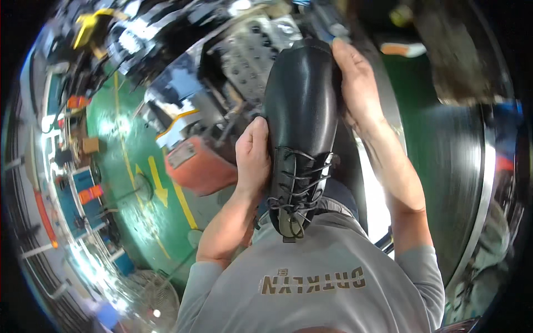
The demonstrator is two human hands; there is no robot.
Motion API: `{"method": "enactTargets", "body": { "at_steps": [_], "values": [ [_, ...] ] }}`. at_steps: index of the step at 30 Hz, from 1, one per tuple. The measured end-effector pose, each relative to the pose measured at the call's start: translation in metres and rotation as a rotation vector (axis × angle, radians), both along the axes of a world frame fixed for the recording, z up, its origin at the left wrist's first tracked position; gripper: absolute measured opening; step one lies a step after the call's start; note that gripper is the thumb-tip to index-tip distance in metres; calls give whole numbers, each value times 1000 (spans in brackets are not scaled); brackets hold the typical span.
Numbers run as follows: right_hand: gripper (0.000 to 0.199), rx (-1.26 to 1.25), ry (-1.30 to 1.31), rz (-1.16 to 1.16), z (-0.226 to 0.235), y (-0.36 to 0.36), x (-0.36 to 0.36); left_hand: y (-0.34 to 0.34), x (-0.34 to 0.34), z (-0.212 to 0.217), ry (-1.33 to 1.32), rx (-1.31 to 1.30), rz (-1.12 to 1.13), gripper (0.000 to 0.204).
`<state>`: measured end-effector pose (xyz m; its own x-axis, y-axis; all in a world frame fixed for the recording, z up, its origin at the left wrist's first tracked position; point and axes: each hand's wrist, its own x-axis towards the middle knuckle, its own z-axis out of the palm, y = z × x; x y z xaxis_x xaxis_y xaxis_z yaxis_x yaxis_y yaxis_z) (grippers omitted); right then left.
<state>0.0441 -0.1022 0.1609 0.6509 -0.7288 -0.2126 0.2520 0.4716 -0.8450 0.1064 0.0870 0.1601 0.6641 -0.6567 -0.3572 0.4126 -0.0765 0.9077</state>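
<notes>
Plainly one black shoe [302, 105] (laced) — in the grip of two hands [253, 157] [358, 84].

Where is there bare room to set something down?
The dark belt, between the right forearm and the pale metal rail, looks free; so does some green floor between the teal shelving and red machine cover. Machinery beyond the black lace-up shoe is crowded.

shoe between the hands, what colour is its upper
The shoe's upper is black with a slight shine; it shows best in the head view.
</notes>
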Motion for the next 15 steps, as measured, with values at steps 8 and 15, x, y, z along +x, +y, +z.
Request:
{"method": "enactTargets", "body": {
  "at_steps": [8, 15],
  "values": [
    [33, -15, -138, 106, 30, 61, 167, 62, 127, 28, -139, -187, 268, 31],
    [26, 119, -252, 340, 5, 102, 245, 81, 214, 53, 132, -251, 461, 40]
  ]
}}
